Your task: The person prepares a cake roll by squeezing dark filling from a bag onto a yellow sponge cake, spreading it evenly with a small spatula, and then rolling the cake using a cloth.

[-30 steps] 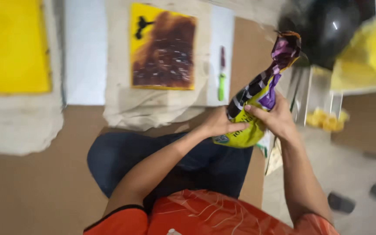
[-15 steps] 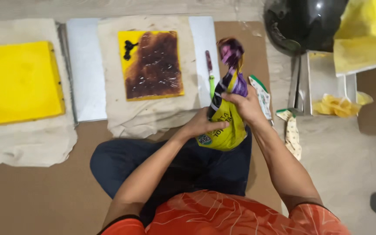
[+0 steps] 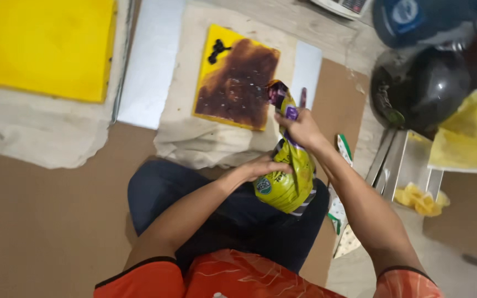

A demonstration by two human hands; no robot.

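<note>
Above the lap, right hand point(image 3: 300, 128) and left hand point(image 3: 265, 166) each grip, clenched, the green pouch point(image 3: 289, 177).

Bag point(image 3: 285, 182): we hold it over our lap, between both hands, its top toward the small board.
Left hand point(image 3: 263, 165): on the left side of the bag, at its middle.
Right hand point(image 3: 300, 127): above the left hand, closed around the bag's neck.
Small board point(image 3: 236, 77): on a cloth point(image 3: 194, 138), straight ahead of the bag, touching its top in the view.
Large board point(image 3: 48, 47): far left, on another cloth point(image 3: 40, 138).
Metal sheet point(image 3: 149, 60): between the two boards.
Helmet point(image 3: 420, 91): to the right, well apart from the bag.
Cardboard point(image 3: 40, 221): under us and the cloths.
</note>
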